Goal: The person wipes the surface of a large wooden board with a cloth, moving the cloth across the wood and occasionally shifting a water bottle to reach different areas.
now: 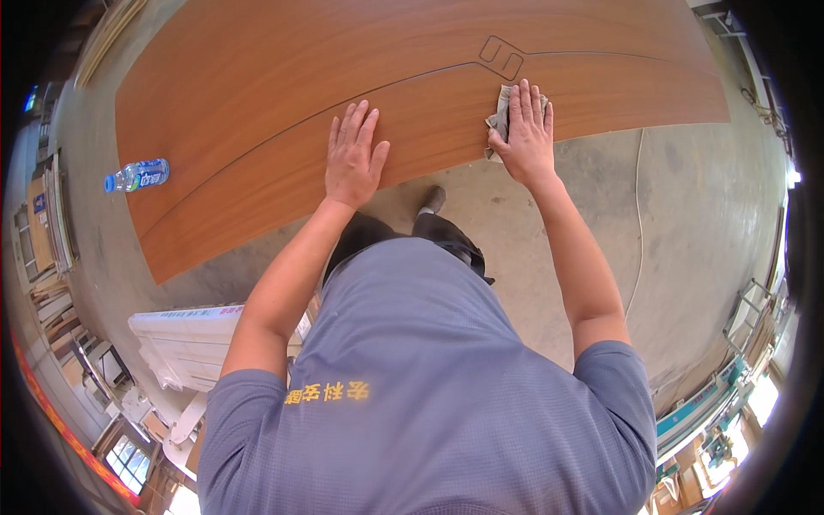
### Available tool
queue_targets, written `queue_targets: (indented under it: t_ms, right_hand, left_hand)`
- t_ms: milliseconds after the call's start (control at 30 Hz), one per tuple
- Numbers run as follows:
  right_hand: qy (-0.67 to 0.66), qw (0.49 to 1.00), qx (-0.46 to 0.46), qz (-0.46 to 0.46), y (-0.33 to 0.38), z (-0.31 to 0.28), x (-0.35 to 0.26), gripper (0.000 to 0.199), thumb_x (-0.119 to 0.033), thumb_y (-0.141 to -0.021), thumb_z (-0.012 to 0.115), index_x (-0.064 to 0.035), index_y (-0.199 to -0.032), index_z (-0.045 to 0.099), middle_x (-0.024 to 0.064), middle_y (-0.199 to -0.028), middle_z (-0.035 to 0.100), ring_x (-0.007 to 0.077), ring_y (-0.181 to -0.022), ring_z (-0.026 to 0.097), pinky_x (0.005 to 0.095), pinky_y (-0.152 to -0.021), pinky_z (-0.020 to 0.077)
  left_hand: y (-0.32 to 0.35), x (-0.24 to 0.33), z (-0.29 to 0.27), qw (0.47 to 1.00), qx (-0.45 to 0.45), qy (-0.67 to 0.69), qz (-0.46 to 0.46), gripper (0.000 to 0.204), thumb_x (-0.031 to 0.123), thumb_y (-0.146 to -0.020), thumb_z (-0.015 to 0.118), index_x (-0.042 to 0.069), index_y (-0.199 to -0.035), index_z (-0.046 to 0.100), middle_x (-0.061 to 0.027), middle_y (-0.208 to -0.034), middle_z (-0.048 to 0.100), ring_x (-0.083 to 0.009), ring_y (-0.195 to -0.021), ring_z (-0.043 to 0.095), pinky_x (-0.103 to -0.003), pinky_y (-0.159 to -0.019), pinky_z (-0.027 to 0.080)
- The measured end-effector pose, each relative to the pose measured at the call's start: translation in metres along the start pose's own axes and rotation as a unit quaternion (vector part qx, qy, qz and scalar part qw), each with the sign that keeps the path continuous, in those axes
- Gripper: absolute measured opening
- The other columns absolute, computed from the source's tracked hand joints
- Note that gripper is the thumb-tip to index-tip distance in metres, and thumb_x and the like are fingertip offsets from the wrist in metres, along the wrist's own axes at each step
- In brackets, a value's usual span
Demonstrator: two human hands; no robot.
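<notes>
A large brown wood-grain panel [257, 103] spreads out in front of me, with a thin dark line and a looped rectangular pattern [501, 57] cut or inlaid along it. My left hand [353, 156] lies flat on the panel near its front edge, fingers stretched out and holding nothing. Farther right, my right hand [525, 137] presses a crumpled greyish cloth [499, 116] onto the panel, just below the pattern. The palm and fingers cover much of the cloth, and part of it hangs over the front edge.
A plastic bottle with a blue cap [137, 176] lies on the panel's left end. White wrapped boards [189, 343] stand at my lower left. A thin cable [639, 215] runs across the concrete floor on the right. Stacked boards [56, 215] line the left side.
</notes>
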State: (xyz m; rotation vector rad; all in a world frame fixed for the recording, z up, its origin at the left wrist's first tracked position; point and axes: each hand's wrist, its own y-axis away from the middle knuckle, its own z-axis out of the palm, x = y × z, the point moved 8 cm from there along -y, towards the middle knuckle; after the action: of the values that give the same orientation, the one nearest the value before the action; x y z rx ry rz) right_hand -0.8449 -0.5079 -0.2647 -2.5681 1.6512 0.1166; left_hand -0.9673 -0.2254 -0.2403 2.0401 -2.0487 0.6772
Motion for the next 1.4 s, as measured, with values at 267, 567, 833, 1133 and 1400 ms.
queue_targets:
  t_ms: [267,567,833,1133,1400]
  right_hand:
    - [0.006,1.0,0.009,0.009,-0.015,0.003,-0.009,0.101,-0.062,-0.096,0.057,0.0002,-0.168,0.023,0.0169,-0.178,0.019,0.0332,-0.166,0.012,0.0513,-0.134,0.0071]
    - [0.008,0.998,-0.007,0.067,-0.088,0.004,-0.022,0.104,-0.068,-0.098,0.052,-0.0011,-0.17,0.018,0.0164,-0.179,0.013,0.0306,-0.166,0.007,0.05,-0.134,0.0058]
    - [0.006,0.999,0.014,0.044,-0.088,0.006,-0.035,0.101,-0.069,-0.098,0.054,-0.0042,-0.169,0.023,0.016,-0.179,0.015,0.0334,-0.166,0.01,0.0577,-0.132,0.0079]
    - [0.116,0.985,0.046,0.122,-0.096,0.008,0.104,0.07,-0.051,-0.109,0.046,-0.0135,-0.167,0.035,0.012,-0.174,0.032,0.0338,-0.161,0.024,0.0479,-0.131,0.0174]
    - [0.101,0.99,0.096,-0.021,-0.16,0.019,-0.035,0.073,-0.051,-0.107,0.052,-0.0036,-0.162,0.039,0.0214,-0.168,0.037,0.0376,-0.158,0.03,0.0485,-0.13,0.0217]
  left_hand:
    - [0.0,0.003,0.001,0.999,-0.01,-0.044,0.002,0.057,0.039,-0.109,0.051,0.007,-0.155,0.051,-0.0136,-0.166,0.043,-0.033,-0.157,0.034,-0.052,-0.131,0.021]
    - [-0.001,0.0,0.002,0.999,-0.02,-0.041,-0.003,0.06,0.039,-0.106,0.056,0.005,-0.156,0.049,-0.0131,-0.167,0.041,-0.0319,-0.157,0.034,-0.052,-0.131,0.022]
    - [0.0,-0.003,0.003,0.999,-0.023,-0.032,-0.015,0.063,0.04,-0.106,0.055,0.005,-0.159,0.045,-0.0151,-0.168,0.04,-0.0334,-0.159,0.031,-0.052,-0.132,0.019]
    - [-0.098,-0.023,0.032,0.993,-0.068,0.005,0.096,0.08,0.053,-0.106,0.049,0.003,-0.166,0.032,-0.014,-0.176,0.026,-0.0323,-0.164,0.02,-0.05,-0.134,0.01]
    - [0.058,-0.287,-0.131,0.951,0.11,-0.145,-0.249,0.076,0.046,-0.107,0.057,-0.004,-0.161,0.037,-0.0283,-0.169,0.033,-0.0468,-0.158,0.028,-0.062,-0.128,0.022]
